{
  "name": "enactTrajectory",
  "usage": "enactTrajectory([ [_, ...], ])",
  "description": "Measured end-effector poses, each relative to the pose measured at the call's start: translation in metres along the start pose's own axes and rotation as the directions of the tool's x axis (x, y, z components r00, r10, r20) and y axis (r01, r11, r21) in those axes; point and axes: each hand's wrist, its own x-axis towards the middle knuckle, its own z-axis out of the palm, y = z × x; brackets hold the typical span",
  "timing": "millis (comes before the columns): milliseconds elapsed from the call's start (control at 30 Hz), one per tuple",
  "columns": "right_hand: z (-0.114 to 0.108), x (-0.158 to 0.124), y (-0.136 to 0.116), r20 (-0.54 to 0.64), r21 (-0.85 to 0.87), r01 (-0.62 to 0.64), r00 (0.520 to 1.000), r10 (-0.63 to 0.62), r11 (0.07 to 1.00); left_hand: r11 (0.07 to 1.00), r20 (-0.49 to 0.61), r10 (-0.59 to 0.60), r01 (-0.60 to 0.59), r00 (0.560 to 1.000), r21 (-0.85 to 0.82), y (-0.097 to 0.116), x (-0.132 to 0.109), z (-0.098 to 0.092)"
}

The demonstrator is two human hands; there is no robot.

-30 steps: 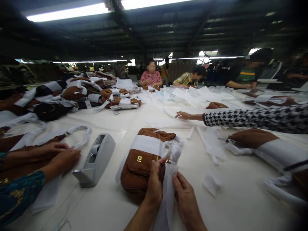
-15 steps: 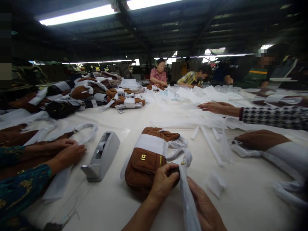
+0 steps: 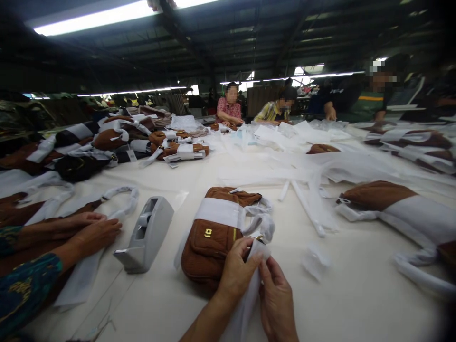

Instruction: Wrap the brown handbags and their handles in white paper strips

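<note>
A brown corduroy shoulder bag (image 3: 206,242) with a gold emblem lies on the white-covered table in front of me, a white paper band (image 3: 218,211) around its body. Its strap (image 3: 264,223), wrapped in white paper, loops at the bag's right side. My left hand (image 3: 238,266) pinches a white paper strip (image 3: 245,304) near the strap's gold clasp at the bag's lower right corner. My right hand (image 3: 276,289) closes thumb and fingers on the same strip, just right of the left. The strip hangs down between my wrists.
A grey tape dispenser (image 3: 146,237) stands left of the bag. Farther left, a co-worker's hands (image 3: 89,232) work on another brown bag. Wrapped bags (image 3: 117,137) pile up at the back left. Another bag (image 3: 379,194) and crumpled paper (image 3: 315,262) lie to the right.
My right hand has moved up and left to the strip's upper end, beside my left hand. The paper there is now folded over near the clasp. A co-worker's checkered sleeve and hand have left the right side.
</note>
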Motion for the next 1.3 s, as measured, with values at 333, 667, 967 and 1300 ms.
enactTrajectory([
  [333, 0.006, -0.007, 0.006, 0.03, -0.039, 0.048, 0.998, -0.047, 0.998, 0.989, 0.058, -0.11, 0.115, 0.992, -0.094, 0.01, -0.002, -0.006],
  [667, 0.014, -0.008, 0.008, 0.102, -0.117, 0.193, 0.978, -0.182, 0.974, 0.936, 0.144, -0.212, 0.243, 0.967, -0.254, 0.014, -0.004, -0.016],
  [967, 0.053, -0.02, -0.039, 0.341, -0.259, 0.436, 0.876, -0.34, 0.862, 0.765, -0.061, -0.175, 0.097, 0.983, -0.637, 0.045, 0.002, -0.028],
  [1300, 0.06, -0.03, -0.031, 0.643, -0.363, 0.932, 0.248, -0.725, -0.004, 0.823, -0.239, -0.128, -0.032, 0.962, -0.567, 0.042, -0.001, -0.038],
])
